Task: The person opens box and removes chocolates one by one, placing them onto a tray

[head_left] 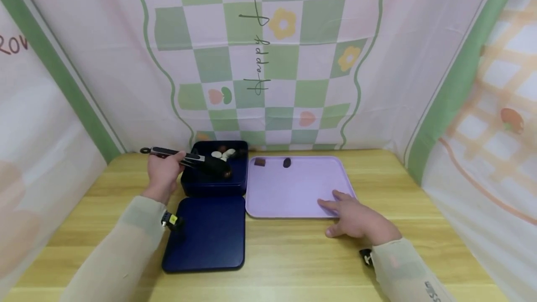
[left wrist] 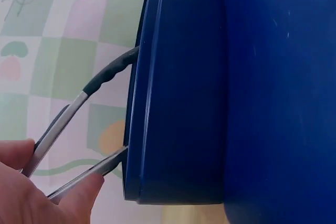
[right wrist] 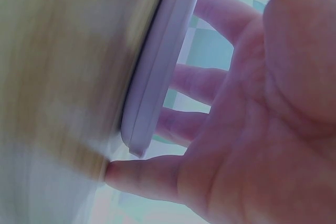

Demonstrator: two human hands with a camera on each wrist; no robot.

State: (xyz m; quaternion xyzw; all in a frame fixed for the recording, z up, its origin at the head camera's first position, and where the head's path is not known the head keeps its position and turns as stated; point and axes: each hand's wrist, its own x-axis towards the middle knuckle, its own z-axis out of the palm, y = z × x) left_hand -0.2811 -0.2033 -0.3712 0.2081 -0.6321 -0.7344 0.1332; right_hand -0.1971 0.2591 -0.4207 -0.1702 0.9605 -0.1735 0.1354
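Observation:
My left hand grips a pair of tongs with metal arms and black ends. Their tips reach down into a deep dark blue box. White pieces and a few brown ones lie in the box, and a brown piece shows at the tips; whether it is pinched I cannot tell. In the left wrist view the arms of the tongs stand apart and the box wall hides the tips. My right hand, fingers spread, touches the near right corner of a lilac tray.
A dark brown square piece and a dark oval piece lie near the tray's far edge. A flat dark blue lid lies in front of the box. Behind the wooden table hangs a checked curtain.

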